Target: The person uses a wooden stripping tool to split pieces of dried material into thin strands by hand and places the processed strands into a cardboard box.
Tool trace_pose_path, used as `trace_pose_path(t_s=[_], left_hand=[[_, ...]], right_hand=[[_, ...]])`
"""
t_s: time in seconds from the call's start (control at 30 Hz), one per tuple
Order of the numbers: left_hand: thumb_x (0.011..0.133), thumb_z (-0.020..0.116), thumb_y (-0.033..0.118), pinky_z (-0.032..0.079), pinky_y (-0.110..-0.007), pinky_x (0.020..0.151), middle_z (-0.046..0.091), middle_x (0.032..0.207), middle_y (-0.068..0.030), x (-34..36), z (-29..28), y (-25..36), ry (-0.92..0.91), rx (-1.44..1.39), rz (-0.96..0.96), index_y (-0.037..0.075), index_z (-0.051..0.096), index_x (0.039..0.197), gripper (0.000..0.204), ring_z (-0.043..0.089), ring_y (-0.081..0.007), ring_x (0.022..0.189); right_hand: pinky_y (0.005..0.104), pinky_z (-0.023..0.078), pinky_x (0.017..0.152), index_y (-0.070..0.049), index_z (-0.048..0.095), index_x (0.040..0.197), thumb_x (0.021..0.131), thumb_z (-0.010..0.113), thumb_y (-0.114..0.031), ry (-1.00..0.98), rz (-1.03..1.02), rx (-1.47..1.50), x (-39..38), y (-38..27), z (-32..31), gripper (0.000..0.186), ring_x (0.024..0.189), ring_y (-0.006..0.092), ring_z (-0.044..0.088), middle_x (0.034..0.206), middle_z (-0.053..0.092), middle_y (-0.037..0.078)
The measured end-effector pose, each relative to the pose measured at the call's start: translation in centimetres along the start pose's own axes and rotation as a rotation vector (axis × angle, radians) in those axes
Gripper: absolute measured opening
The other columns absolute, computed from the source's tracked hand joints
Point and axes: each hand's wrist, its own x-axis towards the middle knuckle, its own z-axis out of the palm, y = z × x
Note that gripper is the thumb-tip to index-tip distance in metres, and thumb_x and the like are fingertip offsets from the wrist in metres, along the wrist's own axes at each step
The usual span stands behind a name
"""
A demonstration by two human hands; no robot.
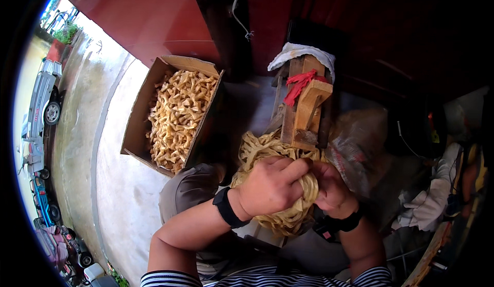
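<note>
My left hand point(271, 185) is closed, its fingers curled round pale yellow flat strips that hang in a loop between my hands. Close beside it, my right hand point(332, 188) has its fingers bent inward at the strips; its fingertips lie partly in shadow. A large coil of the same pale yellow strips point(262, 148) lies below and beyond my hands, between my knees. Just past the coil stands a wooden bench-like frame point(309, 117) with an angled wooden block. Red cloth point(300, 86) is tied on it, and a white cloth point(303, 53) drapes its far end.
At the left, an open cardboard box point(138, 117) is filled with short knotted tan pieces point(180, 112). A clear plastic bag point(355, 153) lies right of the coil. Pale cloths point(432, 199) hang at the far right. Parked vehicles point(43, 99) stand outside beyond the concrete floor point(121, 194).
</note>
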Motion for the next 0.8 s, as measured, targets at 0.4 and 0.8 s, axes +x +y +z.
trace_pose_path(t_s=[0.4,0.8], left_hand=[[0.068,0.064,-0.007,0.054,-0.033,0.076,0.065,0.11,-0.0133,0.6,-0.6,0.1,-0.381,-0.108,-0.415,-0.001,0.067,0.093,0.026,0.066,-0.0294,0.088],[0.088,0.066,0.013,0.048,-0.027,0.079,0.067,0.099,-0.0115,1.6,-4.0,-1.5,0.109,-0.744,-0.61,-0.005,0.067,0.087,0.019,0.061,-0.0167,0.086]], right_hand=[[0.0392,0.045,0.052,-0.002,0.058,0.08,0.085,0.065,-0.021,0.151,-0.556,-1.542,0.8,-1.0,1.4,0.022,0.06,0.0339,0.059,0.071,0.059,0.018],[0.0201,0.02,0.047,0.0,0.059,0.081,0.1,0.047,-0.035,-0.043,0.087,-0.279,-0.7,-2.2,1.5,0.042,0.05,0.0025,0.026,0.061,0.041,-0.005]])
